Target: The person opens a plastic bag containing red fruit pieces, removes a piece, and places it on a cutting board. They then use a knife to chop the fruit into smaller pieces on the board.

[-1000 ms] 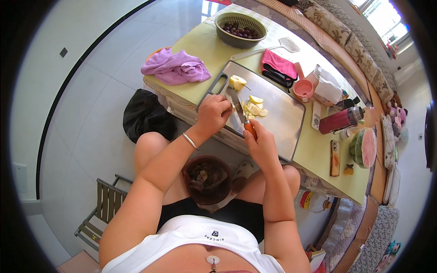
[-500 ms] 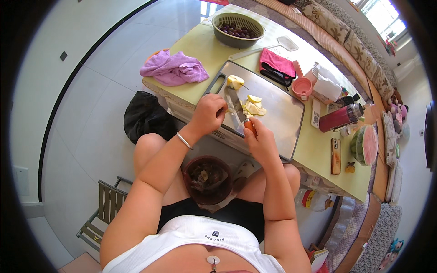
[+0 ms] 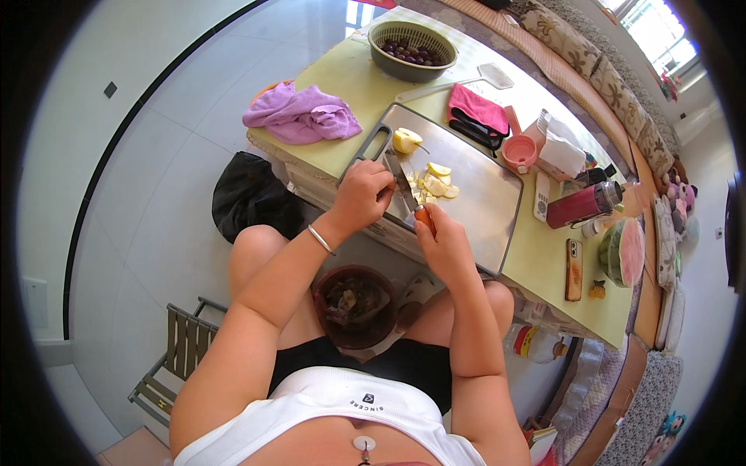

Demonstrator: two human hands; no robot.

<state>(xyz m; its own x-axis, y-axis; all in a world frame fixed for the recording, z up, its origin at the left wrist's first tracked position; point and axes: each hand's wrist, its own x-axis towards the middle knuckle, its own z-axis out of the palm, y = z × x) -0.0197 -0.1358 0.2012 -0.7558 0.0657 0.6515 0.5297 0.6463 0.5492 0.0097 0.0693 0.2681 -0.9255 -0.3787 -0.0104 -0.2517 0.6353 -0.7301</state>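
My right hand [image 3: 443,235] is wrapped round the orange-brown handle of a knife [image 3: 401,180]. Its blade slants up and left over the cutting board [image 3: 475,208], close to the fingers of my left hand [image 3: 364,191]. That left hand is curled at the board's near left edge; whatever is in its fingers is hidden. Just right of the blade lie cut slices [image 3: 437,183] of a yellow-skinned fruit that looks like pear, with small bits around them. A larger piece of pear [image 3: 406,140] with a long dark stem rests near the board's handle slot.
Between my knees stands a dark red bin [image 3: 354,306] with scraps. Around the board are a purple cloth [image 3: 301,114], a basket of dark round fruit [image 3: 412,50], a pink cloth [image 3: 478,109], a bottle [image 3: 583,204], a phone [image 3: 573,269] and a cut watermelon [image 3: 622,252].
The knife blade has shifted and shows more plainly beside my left fingers. More small pear bits show beside the slices. Both hands stay in nearly the same place.
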